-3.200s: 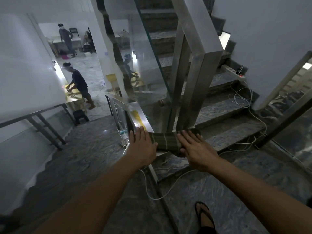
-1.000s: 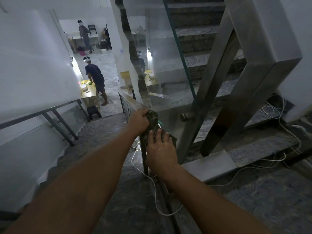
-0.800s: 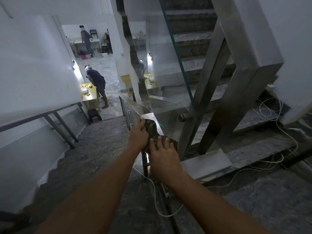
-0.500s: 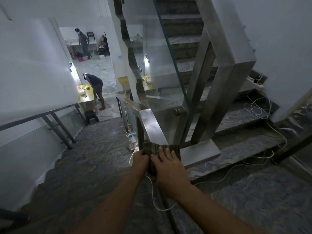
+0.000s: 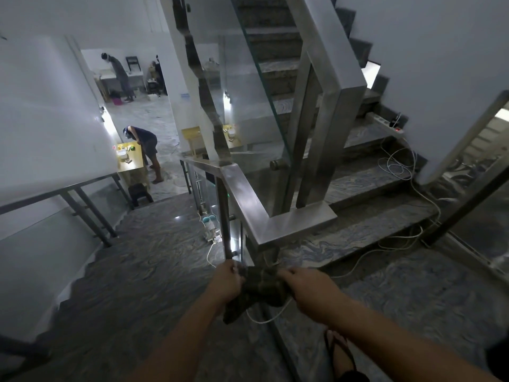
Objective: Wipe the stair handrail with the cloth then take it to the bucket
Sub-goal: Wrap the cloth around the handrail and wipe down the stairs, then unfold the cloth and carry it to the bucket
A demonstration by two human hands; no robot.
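The dark green cloth hangs bunched between both hands, below and in front of the handrail's corner. My left hand grips its left end and my right hand grips its right end. The steel handrail runs down the stairs to the left, turns at a flat corner piece, then climbs the upper flight. The cloth is off the rail. No bucket is in view.
White cables trail over the steps at the right from a power strip. A glass panel stands behind the rail. Below, a person bends over a yellow table; another person stands farther back. My sandalled foot is on the landing.
Both hands have slid the cloth back along the rail toward me, then pulled it off the corner. It now hangs free between them, lower and nearer.
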